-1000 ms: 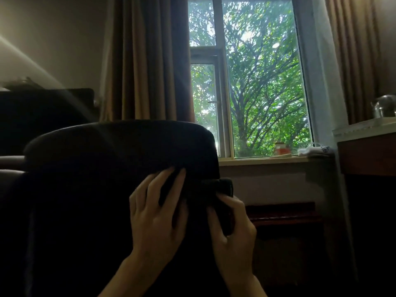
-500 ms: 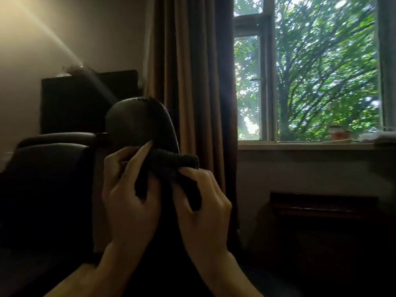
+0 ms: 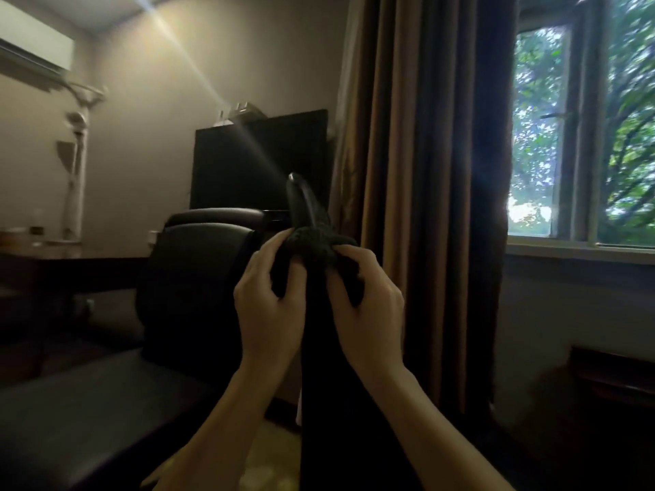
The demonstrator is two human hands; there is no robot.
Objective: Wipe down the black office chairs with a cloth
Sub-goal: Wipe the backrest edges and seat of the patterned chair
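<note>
A black office chair's backrest (image 3: 304,207) stands edge-on in front of me, seen as a narrow dark strip. A dark cloth (image 3: 315,242) is draped over that edge below the top. My left hand (image 3: 269,313) grips the cloth on the left side of the backrest, fingers curled. My right hand (image 3: 365,306) grips it on the right side, fingers curled into the fabric. A second black office chair (image 3: 198,278) stands just left of the first, its back facing me.
A dark table (image 3: 71,260) with a white lamp (image 3: 76,171) stands at the left. A black cabinet (image 3: 258,161) is behind the chairs. Brown curtains (image 3: 425,171) hang right of them, beside a window (image 3: 584,136). A low dark shelf (image 3: 613,373) sits under the sill.
The chair's backrest has turned from broad-on to edge-on, and the view has swung left. Both hands kept hold of the cloth and now clamp it from either side.
</note>
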